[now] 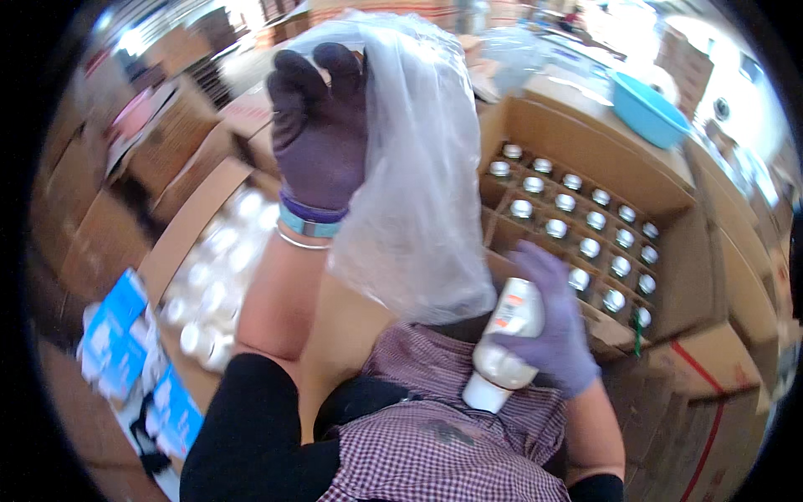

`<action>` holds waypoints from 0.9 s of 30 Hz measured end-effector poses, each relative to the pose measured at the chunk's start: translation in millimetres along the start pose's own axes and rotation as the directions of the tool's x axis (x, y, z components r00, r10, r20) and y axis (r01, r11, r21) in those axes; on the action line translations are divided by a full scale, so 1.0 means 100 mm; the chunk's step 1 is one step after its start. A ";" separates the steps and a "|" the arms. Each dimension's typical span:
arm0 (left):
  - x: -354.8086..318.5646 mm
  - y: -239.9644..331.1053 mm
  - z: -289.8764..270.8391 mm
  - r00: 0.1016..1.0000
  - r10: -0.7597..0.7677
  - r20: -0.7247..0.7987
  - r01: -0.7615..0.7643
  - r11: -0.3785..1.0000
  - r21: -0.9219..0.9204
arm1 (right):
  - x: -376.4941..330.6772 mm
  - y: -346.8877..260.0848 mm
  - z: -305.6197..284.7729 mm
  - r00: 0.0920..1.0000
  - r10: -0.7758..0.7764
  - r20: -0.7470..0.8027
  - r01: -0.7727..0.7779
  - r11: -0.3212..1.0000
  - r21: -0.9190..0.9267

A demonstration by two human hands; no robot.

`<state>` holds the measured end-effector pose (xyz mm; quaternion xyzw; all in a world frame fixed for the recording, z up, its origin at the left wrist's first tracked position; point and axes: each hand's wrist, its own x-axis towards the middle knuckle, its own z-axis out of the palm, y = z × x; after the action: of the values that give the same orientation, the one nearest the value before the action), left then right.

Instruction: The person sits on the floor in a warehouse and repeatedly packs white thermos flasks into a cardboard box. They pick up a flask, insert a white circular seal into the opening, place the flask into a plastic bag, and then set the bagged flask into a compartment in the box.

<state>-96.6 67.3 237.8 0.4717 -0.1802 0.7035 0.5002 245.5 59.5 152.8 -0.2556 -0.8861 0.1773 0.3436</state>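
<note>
My left hand [322, 138], in a dark purple glove, is raised high in front of me. Its fingers are curled, and a crumpled clear plastic bag [418, 176] hangs from it down to my lap. In its lighter purple glove, my right hand [556, 322] grips a white bottle [506, 335] with a printed label. That bottle is tilted, its white cap pointing down toward my checked apron [443, 452]. Just beyond the right hand stands an open cardboard box [585, 121] with dividers, holding several upright bottles [565, 202] with shiny caps.
At the left, an open carton [196, 201] is full of white bottles [219, 238]. Blue-and-white packs [117, 335] lie beside it. A turquoise basin [648, 113] sits behind the divided box. Stacked cartons [703, 435] stand at the right, with more along the left side.
</note>
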 end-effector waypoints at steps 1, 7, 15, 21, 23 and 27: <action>0.13 -0.34 -0.03 0.995 0.053 -0.087 -0.060 0.995 -0.083 | 0.02 -0.05 0.15 0.996 -0.005 -0.089 0.012 0.998 0.068; 0.10 -1.76 0.10 0.903 -0.271 -0.334 0.405 0.799 0.445 | -0.33 0.29 0.25 0.844 0.536 -0.022 -0.069 0.150 0.986; -0.91 -1.89 0.96 0.923 -0.149 -0.356 0.384 0.439 0.812 | -0.26 0.83 0.07 0.884 0.307 -0.353 -0.044 0.806 0.590; -1.03 -1.85 0.61 0.769 -0.325 -0.550 0.619 0.166 0.768 | -0.18 0.47 0.12 0.944 0.316 -0.099 -0.104 0.566 0.818; -1.19 -1.84 0.36 0.749 -0.278 -0.601 0.662 0.336 0.670 | -0.14 0.38 0.05 0.936 0.304 -0.176 -0.148 0.796 0.587; -1.02 -1.92 0.39 0.759 -0.250 -0.601 0.551 0.739 0.388 | -0.15 0.89 -0.09 0.790 0.375 -0.485 -0.306 0.927 0.218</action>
<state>95.4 68.2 128.9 0.4172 0.2767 0.6931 0.5187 290.2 123.7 107.8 -0.4269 -0.6863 0.2175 0.5472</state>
